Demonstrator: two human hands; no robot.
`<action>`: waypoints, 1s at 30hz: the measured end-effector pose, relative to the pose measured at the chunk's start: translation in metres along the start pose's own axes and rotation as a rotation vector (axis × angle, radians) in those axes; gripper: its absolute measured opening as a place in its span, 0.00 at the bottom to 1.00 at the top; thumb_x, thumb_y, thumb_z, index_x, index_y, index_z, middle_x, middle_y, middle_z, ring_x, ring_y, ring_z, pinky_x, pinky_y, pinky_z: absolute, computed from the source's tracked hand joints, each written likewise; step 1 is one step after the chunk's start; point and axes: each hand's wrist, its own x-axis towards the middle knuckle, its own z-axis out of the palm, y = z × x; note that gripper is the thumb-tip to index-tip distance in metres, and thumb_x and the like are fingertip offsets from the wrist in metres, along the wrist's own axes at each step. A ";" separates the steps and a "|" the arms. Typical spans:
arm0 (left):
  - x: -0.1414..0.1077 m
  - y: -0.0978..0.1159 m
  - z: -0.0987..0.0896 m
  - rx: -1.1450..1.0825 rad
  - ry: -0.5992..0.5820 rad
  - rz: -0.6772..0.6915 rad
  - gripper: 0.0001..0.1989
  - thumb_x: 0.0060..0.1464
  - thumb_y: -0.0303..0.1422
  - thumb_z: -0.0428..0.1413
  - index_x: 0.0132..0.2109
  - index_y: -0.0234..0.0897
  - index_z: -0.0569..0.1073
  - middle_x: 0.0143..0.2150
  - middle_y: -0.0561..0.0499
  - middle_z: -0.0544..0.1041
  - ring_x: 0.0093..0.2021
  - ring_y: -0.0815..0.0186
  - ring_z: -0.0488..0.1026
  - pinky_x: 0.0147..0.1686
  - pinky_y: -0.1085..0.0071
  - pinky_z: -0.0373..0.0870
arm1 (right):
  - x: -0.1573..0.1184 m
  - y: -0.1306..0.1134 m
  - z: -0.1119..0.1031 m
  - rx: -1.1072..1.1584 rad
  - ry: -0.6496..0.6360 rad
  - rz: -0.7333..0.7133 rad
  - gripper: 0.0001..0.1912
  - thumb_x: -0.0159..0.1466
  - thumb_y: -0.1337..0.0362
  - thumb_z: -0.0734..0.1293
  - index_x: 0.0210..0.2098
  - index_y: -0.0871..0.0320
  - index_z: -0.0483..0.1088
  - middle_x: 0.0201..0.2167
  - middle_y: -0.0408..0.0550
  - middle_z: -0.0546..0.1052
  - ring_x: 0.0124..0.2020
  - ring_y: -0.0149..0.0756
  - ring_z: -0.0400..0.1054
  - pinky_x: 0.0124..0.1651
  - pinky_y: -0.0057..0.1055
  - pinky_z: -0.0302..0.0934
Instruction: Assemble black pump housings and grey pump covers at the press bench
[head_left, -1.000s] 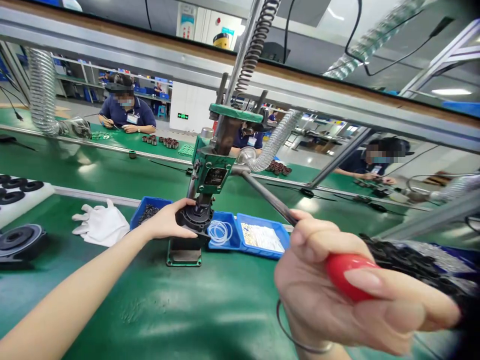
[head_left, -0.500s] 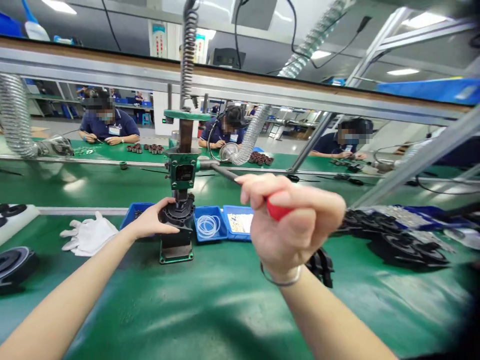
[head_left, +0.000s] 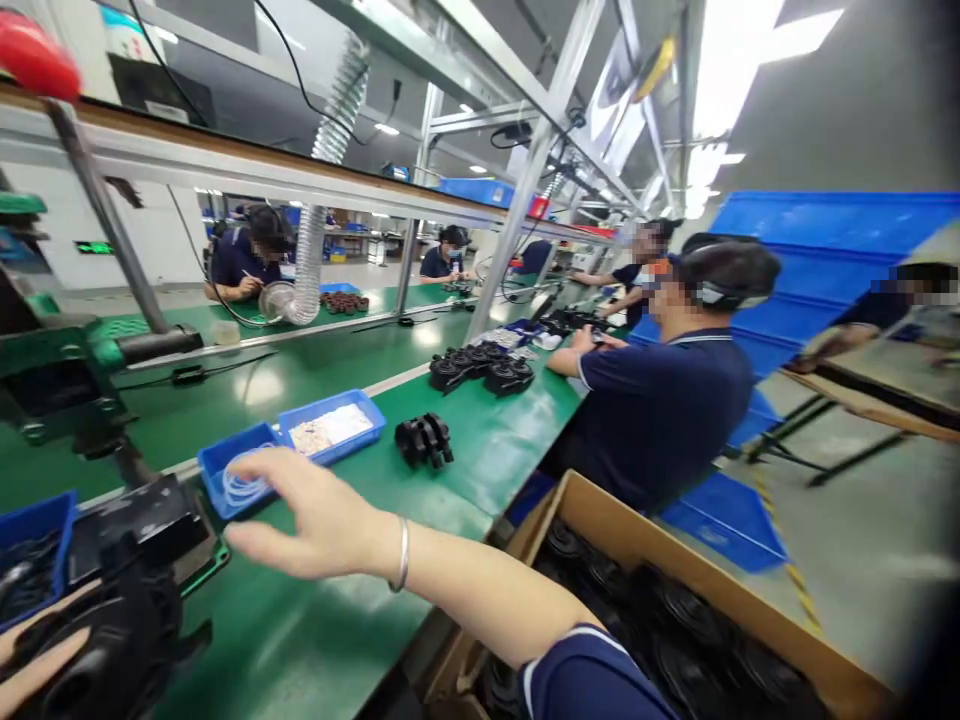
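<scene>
At the lower left edge, my left hand has its fingers round a black round plastic part, just in front of the green hand press. My right hand is held out empty, thumb and fingers apart, near a blue tray with clear rings in it. The press lever stands upright with its red knob at the top left, and no hand is on it.
Beside the rings sits a blue tray of small pale parts. Black parts stand on the green table. A cardboard box of black parts is at the lower right. A co-worker sits on the right.
The view has swung right. My right hand has let go of the red knob and the lever has risen. My left hand has brought the black part out from the press toward me.
</scene>
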 end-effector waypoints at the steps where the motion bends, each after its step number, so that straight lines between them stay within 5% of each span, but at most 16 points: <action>1: 0.005 0.012 0.014 -0.024 -0.007 0.020 0.44 0.47 0.52 0.62 0.68 0.56 0.55 0.58 0.54 0.74 0.60 0.50 0.71 0.60 0.47 0.72 | -0.010 0.001 0.002 -0.002 -0.072 -0.017 0.22 0.66 0.53 0.65 0.53 0.62 0.64 0.48 0.55 0.76 0.53 0.36 0.70 0.58 0.31 0.66; 4: 0.026 0.037 0.055 -0.068 -0.013 0.042 0.31 0.58 0.47 0.57 0.65 0.43 0.63 0.62 0.44 0.69 0.60 0.52 0.69 0.59 0.47 0.69 | -0.026 -0.005 0.004 0.010 -0.069 -0.030 0.20 0.68 0.53 0.62 0.51 0.63 0.65 0.48 0.55 0.76 0.53 0.34 0.70 0.60 0.27 0.64; 7: 0.040 0.044 0.079 -0.080 0.006 0.049 0.28 0.62 0.44 0.54 0.64 0.37 0.63 0.63 0.40 0.66 0.59 0.53 0.69 0.58 0.46 0.69 | -0.029 -0.022 0.001 0.016 0.002 -0.038 0.23 0.69 0.50 0.59 0.54 0.62 0.63 0.47 0.53 0.76 0.50 0.33 0.71 0.58 0.25 0.65; 11: 0.041 0.046 0.085 -0.090 0.057 0.072 0.39 0.54 0.51 0.59 0.68 0.52 0.54 0.64 0.46 0.66 0.63 0.49 0.66 0.60 0.44 0.70 | -0.040 -0.040 0.000 -0.096 0.014 0.002 0.40 0.60 0.46 0.69 0.63 0.60 0.53 0.58 0.59 0.66 0.61 0.40 0.64 0.62 0.28 0.62; 15: 0.039 0.061 0.082 -0.112 0.232 0.134 0.48 0.44 0.48 0.65 0.68 0.68 0.48 0.67 0.60 0.63 0.67 0.47 0.62 0.63 0.46 0.70 | -0.053 -0.044 -0.013 -0.246 0.204 0.102 0.57 0.51 0.49 0.76 0.67 0.52 0.38 0.60 0.58 0.64 0.67 0.49 0.55 0.64 0.41 0.62; 19: 0.051 0.090 0.097 -0.190 0.310 0.327 0.43 0.53 0.32 0.58 0.69 0.68 0.46 0.73 0.66 0.48 0.69 0.51 0.58 0.67 0.44 0.63 | -0.063 -0.033 -0.053 -0.334 0.406 0.176 0.51 0.50 0.51 0.75 0.64 0.52 0.46 0.57 0.57 0.65 0.64 0.52 0.59 0.64 0.50 0.61; 24: 0.033 0.092 0.159 -0.136 -0.002 0.315 0.42 0.58 0.28 0.56 0.71 0.54 0.43 0.72 0.45 0.51 0.70 0.48 0.55 0.65 0.45 0.63 | -0.098 0.042 -0.129 -0.655 0.522 0.515 0.47 0.56 0.58 0.71 0.67 0.55 0.44 0.64 0.58 0.59 0.65 0.47 0.58 0.67 0.47 0.55; 27: -0.011 0.063 0.210 -0.089 -0.232 0.155 0.37 0.60 0.29 0.52 0.71 0.49 0.44 0.71 0.39 0.56 0.66 0.50 0.64 0.58 0.54 0.74 | -0.135 0.116 -0.176 -0.748 0.408 0.952 0.43 0.57 0.56 0.69 0.66 0.61 0.48 0.64 0.60 0.60 0.64 0.45 0.58 0.66 0.41 0.56; 30: -0.049 0.028 0.257 0.007 -0.385 0.188 0.44 0.50 0.23 0.57 0.69 0.54 0.49 0.67 0.45 0.65 0.63 0.48 0.68 0.55 0.54 0.76 | -0.173 0.180 -0.210 -0.732 0.318 1.121 0.38 0.54 0.60 0.70 0.60 0.68 0.59 0.56 0.65 0.67 0.57 0.50 0.65 0.59 0.42 0.61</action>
